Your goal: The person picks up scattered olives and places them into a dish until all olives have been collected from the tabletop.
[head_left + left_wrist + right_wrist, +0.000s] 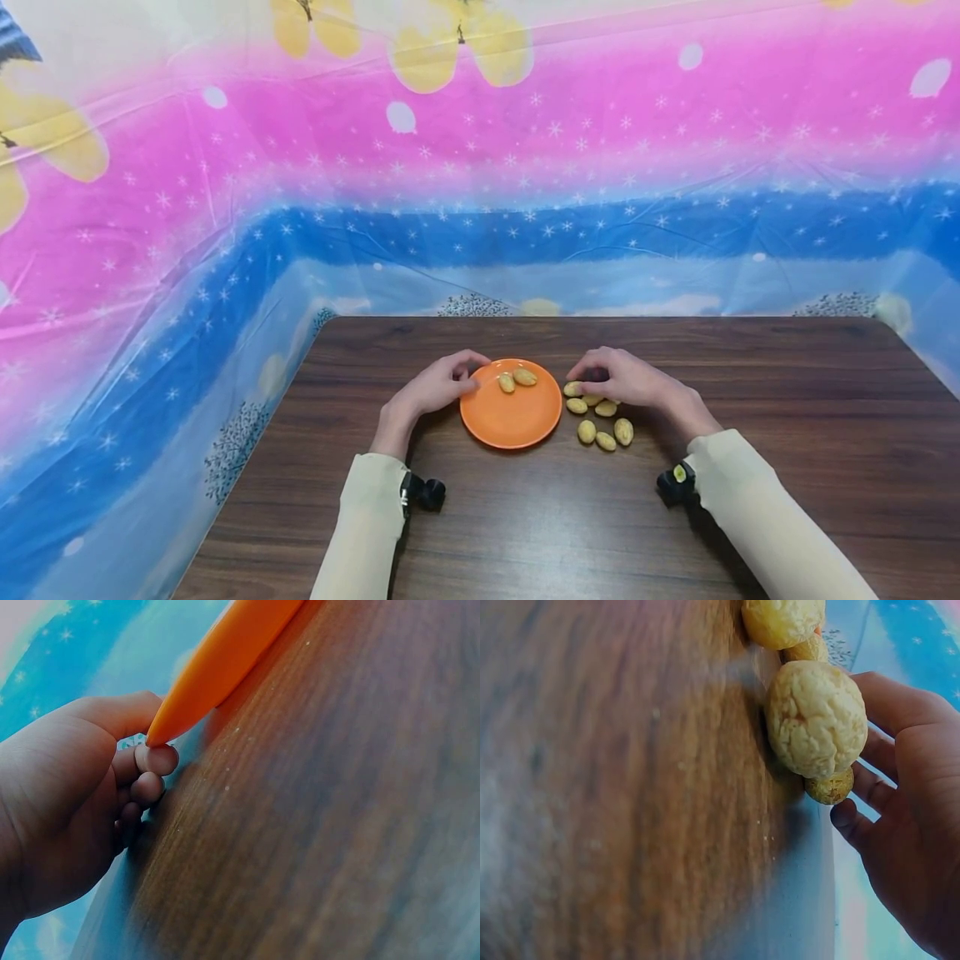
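Cream sleeves [365,529] foremost; left hand [431,387] pinches orange plate [513,417] at rim; yellow lumps [587,432] lie beside right hand [630,379], whose hold cannot be determined.

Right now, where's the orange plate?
In the head view, the orange plate lies on the brown table, just left of the loose group of yellow pieces, its left rim pinched by the left hand.

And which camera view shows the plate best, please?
The head view: it shows nearly the whole plate from above; only the left hand overlaps its rim. The left wrist view shows just part of it, edge-on; the right wrist view, at most a tiny orange speck.
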{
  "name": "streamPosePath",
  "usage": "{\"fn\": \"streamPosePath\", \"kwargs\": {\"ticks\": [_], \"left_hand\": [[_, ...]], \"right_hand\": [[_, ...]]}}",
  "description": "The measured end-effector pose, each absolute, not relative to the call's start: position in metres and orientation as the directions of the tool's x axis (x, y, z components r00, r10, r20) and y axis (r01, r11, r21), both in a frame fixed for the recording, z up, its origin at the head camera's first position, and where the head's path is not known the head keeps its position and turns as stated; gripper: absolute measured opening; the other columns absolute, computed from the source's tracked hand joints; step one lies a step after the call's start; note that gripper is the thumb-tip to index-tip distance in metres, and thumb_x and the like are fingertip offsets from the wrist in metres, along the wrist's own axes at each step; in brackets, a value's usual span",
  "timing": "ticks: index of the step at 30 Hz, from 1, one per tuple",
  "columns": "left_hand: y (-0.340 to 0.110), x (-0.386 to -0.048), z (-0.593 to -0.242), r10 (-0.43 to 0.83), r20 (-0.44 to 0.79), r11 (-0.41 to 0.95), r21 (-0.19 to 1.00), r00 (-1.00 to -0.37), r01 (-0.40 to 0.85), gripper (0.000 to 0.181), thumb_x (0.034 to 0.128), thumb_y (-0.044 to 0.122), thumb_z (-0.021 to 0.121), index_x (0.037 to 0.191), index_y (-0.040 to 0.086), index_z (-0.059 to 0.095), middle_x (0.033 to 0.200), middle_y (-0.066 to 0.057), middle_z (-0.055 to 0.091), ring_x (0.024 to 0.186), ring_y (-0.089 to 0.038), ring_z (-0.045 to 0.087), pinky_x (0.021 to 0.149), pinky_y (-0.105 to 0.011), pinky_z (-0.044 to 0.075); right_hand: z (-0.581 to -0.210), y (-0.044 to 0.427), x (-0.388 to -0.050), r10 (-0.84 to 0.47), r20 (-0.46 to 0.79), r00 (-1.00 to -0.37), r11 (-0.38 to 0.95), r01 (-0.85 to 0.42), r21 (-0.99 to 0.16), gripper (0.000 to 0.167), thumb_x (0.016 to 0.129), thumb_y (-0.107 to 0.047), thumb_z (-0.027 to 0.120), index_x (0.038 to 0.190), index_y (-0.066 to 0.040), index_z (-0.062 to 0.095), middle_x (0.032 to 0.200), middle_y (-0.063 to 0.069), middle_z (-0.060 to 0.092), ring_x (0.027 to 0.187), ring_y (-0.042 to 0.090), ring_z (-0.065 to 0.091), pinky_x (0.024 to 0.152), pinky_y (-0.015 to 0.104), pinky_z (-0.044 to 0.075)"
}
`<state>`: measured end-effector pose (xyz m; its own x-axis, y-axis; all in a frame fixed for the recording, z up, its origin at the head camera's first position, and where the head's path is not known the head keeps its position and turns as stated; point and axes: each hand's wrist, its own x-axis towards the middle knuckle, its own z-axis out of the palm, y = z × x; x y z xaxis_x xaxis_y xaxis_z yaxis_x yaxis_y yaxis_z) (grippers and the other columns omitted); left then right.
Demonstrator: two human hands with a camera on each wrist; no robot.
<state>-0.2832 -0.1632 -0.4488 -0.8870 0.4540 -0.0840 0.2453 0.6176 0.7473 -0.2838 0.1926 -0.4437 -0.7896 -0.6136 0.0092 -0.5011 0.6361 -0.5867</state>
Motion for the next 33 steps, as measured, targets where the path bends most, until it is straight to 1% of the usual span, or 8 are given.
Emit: {"fn": "streamPosePath", "kwargs": {"ticks": [9,25,33], "left_hand": [[-0.1631,-0.2828,-0.4485,0.458,-0.078,0.612,0.750,-0.885,0.251,0.035,0.0971,0.024,0.060,0.132,0.031,0.058,0.079,-0.005,0.053,0.061,-0.019,0.044,0.056,-0.028,0.034],[-0.1632,-0.2829,-0.4494,0.458,-0.082,0.611,0.752,-0.885,0.246,0.037,0.0969,0.022,0.060,0.133,0.031,0.058,0.079,-0.005,0.053,0.063,-0.020,0.045,0.058,-0.029,0.035],[-0.1626,-0.2835,-0.4498,0.447,-0.085,0.620,0.747,-0.891,0.240,0.036,0.0964,0.024,0.060,0.131,0.033,0.058,0.080,-0.005,0.054,0.064,-0.020,0.046,0.057,-0.028,0.035]], "right_hand": [[-0.4446,0.1924,-0.2831,-0.610,0.024,-0.792,0.637,-0.508,-0.579,0.019,0.097,-0.030,0.064,0.114,-0.030,0.072,0.116,-0.007,0.065,0.109,0.018,0.055,0.092,0.043,0.047],[-0.4388,0.1918,-0.2812,-0.606,0.046,-0.794,0.644,-0.523,-0.558,0.020,0.097,-0.029,0.064,0.116,-0.028,0.072,0.115,-0.007,0.065,0.105,0.016,0.055,0.088,0.039,0.046],[-0.4375,0.1916,-0.2826,-0.612,0.061,-0.788,0.632,-0.534,-0.561,0.021,0.097,-0.031,0.065,0.116,-0.026,0.073,0.111,-0.008,0.065,0.101,0.015,0.056,0.086,0.038,0.047]]}}
